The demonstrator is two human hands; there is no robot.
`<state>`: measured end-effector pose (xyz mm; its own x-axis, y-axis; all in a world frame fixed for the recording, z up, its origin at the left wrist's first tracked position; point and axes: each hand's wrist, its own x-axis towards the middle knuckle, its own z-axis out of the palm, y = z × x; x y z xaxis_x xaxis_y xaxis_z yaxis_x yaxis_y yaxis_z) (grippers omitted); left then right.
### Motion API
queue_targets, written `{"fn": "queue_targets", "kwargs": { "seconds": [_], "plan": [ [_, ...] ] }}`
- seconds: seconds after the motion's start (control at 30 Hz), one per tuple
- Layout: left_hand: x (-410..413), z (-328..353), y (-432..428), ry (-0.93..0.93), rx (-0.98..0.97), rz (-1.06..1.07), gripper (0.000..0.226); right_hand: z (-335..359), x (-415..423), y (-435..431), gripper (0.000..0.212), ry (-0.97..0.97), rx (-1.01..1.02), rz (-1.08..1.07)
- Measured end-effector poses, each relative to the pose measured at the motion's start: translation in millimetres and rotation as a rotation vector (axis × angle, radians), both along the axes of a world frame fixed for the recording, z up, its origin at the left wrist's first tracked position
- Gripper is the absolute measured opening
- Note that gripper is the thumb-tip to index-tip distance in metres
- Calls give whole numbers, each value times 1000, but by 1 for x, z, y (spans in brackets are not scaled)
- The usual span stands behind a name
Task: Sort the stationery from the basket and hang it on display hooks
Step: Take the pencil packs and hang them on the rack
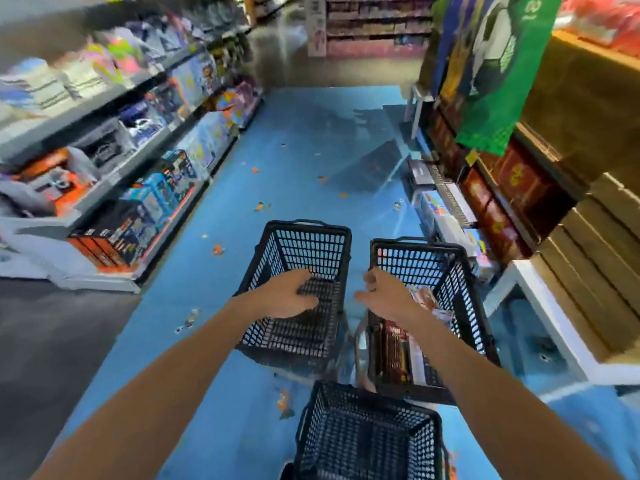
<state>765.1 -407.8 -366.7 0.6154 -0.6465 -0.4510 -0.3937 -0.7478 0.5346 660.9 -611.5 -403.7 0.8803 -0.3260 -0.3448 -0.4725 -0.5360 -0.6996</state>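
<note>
- Fingers (304, 289) of the left hand (284, 294) are spread apart and curl down into the left basket (298, 292), gripping nothing that can be seen.
- Fingers (370, 276) of the right hand (384, 294) are loosely curled over the near left corner of the right basket (429, 317); whether they pinch its rim cannot be told.
- Nearest the camera, a third black mesh basket (367, 434) sits low in the view between the two forearms; its inside looks dark and its contents cannot be made out.
- Packaged stationery (398, 355) lies in the right basket: flat packs in red and dark tones along the left wall, and more colourful packs under the right wrist.
- Inside the left basket only dark mesh shows on the bottom.
- Both baskets stand side by side, just apart, on a blue floor (294, 161) dotted with small orange scraps.
- On the left, grey shelves (114, 133) carry boxed toys and bright packs, blurred.
- On the right, a white low stand (540, 306) holds stacked tan boxes, with dark red boxes (502, 192) further along and a green banner (498, 81) above them.
- Far down the aisle, more stocked shelving (377, 26) stands across the end.
</note>
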Motion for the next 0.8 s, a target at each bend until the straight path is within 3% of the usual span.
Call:
{"fn": "queue_targets", "kwargs": {
  "seconds": [0.07, 0.17, 0.27, 0.37, 0.53, 0.63, 0.8],
  "plan": [
    [18, -19, -25, 65, -54, -44, 51, -23, 14, -16, 32, 28, 37, -123],
    [25, -47, -70, 169, -104, -94, 38, -56, 17, -45, 25, 86, 93, -326],
    [24, -79, -119, 288, -126, -108, 7, -93, 11, -74, 18, 127, 146, -458],
    [11, -122, -170, 437, -126, -33, 15, -138, 1, -104, 11, 197, 215, -515],
    [-15, -239, -228, 541, -66, 92, 10, -232, -12, -140, 32, 323, 379, -599],
    [-26, -331, -248, 589, 8, 255, 34, -278, -13, -152, 38, 389, 479, -602],
    [-37, -428, -265, 532, 109, 439, 65, -336, -2, -158, 34, 406, 655, -610]
  ]
}}
